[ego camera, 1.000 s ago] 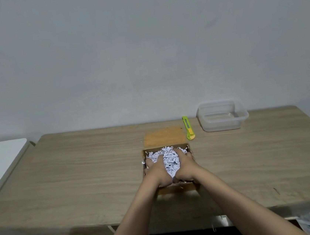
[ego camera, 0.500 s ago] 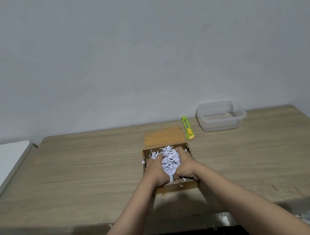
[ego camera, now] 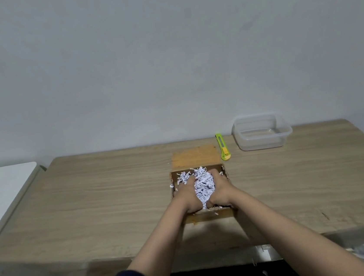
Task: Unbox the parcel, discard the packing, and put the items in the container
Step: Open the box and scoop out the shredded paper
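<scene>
Cardboard parcel [ego camera: 210, 216], lid flap [ego camera: 194, 157] rearward

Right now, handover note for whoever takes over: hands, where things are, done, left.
Left hand and right hand: both in the open cardboard box, gripping one clump of shredded paper between them.
Box sits mid-table, flap folded back flat. Green box cutter lies beside the flap. Clear plastic container at far right of the table, nothing in it.
Done: box opened.
Left: lift out and discard the paper, move the items into the container. Items not visible yet.
</scene>
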The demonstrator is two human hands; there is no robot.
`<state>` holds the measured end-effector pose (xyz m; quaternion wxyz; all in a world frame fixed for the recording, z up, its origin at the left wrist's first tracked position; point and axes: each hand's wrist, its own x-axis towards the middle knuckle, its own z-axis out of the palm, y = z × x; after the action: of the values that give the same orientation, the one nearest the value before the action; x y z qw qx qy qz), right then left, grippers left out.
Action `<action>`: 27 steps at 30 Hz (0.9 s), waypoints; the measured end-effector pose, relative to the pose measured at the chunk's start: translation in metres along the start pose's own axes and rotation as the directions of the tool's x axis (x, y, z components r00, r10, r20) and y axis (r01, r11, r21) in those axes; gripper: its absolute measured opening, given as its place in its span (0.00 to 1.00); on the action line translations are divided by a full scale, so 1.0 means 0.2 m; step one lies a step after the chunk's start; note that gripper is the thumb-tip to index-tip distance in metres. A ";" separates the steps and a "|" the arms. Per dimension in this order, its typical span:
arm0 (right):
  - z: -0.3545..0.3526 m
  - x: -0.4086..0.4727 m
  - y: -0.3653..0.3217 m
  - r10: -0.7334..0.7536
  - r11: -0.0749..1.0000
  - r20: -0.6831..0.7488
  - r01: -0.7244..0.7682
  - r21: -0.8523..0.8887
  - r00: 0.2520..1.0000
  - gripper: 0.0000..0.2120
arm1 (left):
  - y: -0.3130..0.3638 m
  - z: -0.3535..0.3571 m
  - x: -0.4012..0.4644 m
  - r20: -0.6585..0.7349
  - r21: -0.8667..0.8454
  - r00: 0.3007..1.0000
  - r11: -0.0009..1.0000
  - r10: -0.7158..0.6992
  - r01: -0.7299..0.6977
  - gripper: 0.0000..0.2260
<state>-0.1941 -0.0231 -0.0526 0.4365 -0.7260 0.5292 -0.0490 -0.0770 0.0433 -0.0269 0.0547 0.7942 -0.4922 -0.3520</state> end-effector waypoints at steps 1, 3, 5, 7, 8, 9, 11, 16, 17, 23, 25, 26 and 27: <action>0.00 0.00 0.00 -0.004 1.000 0.005 0.004 -0.004 1.000 0.44 | 0.00 0.00 0.00 -0.004 -0.023 1.000 1.000 -0.001 0.001 0.41; -0.01 0.01 0.00 -0.009 1.000 0.016 0.009 -0.002 1.000 0.44 | 0.00 0.01 0.00 -0.033 -0.093 0.999 0.995 0.024 -0.027 0.40; -0.02 0.00 0.00 -0.007 1.000 0.031 0.008 -0.005 0.999 0.43 | -0.02 0.00 0.00 -0.061 -0.165 0.997 0.984 0.051 -0.060 0.37; -0.02 0.00 0.00 -0.005 1.000 0.036 0.005 0.015 0.999 0.43 | -0.03 -0.01 0.00 -0.071 -0.205 0.995 0.976 0.064 -0.078 0.34; -0.02 -0.01 -0.01 -0.005 0.999 0.034 0.004 0.037 0.999 0.43 | -0.03 -0.01 0.00 -0.077 -0.220 0.994 0.971 0.072 -0.088 0.33; -0.02 0.00 0.00 -0.005 0.998 0.033 0.003 0.063 0.999 0.44 | -0.03 -0.01 0.00 -0.083 -0.239 0.993 0.966 0.079 -0.097 0.33; -0.02 0.02 0.02 -0.018 0.991 0.028 0.014 0.129 0.999 0.45 | -0.03 -0.01 -0.01 -0.105 -0.291 0.991 0.950 0.086 -0.113 0.33; -0.04 -0.05 0.02 -0.106 0.938 -0.063 0.121 0.325 0.992 0.44 | -0.04 -0.01 -0.03 -0.241 -0.308 0.958 0.924 0.157 -0.229 0.32; -0.05 -0.06 0.02 -0.125 0.921 -0.091 0.150 0.360 0.988 0.43 | -0.03 -0.02 -0.03 -0.275 -0.293 0.943 0.919 0.185 -0.266 0.32; -0.09 -0.10 0.00 -0.194 0.855 -0.176 0.254 0.451 0.965 0.45 | -0.04 -0.09 -0.04 -0.308 -0.351 0.908 0.853 0.285 -0.387 0.35; -0.10 -0.11 -0.01 -0.207 0.859 -0.160 0.257 0.442 0.965 0.44 | -0.06 -0.11 -0.04 -0.292 -0.381 0.914 0.842 0.282 -0.382 0.34; -0.11 -0.11 -0.03 -0.206 0.861 -0.145 0.250 0.444 0.968 0.44 | -0.06 -0.13 -0.04 -0.284 -0.392 0.916 0.838 0.283 -0.380 0.34; -0.12 -0.11 -0.04 -0.207 0.864 -0.127 0.242 0.442 0.970 0.43 | -0.06 -0.14 -0.04 -0.276 -0.398 0.919 0.837 0.281 -0.376 0.34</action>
<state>-0.2113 -0.0183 -0.0230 0.5649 -0.6580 0.4310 -0.2492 -0.0530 0.0492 -0.0076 0.3447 0.6960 -0.5200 -0.3555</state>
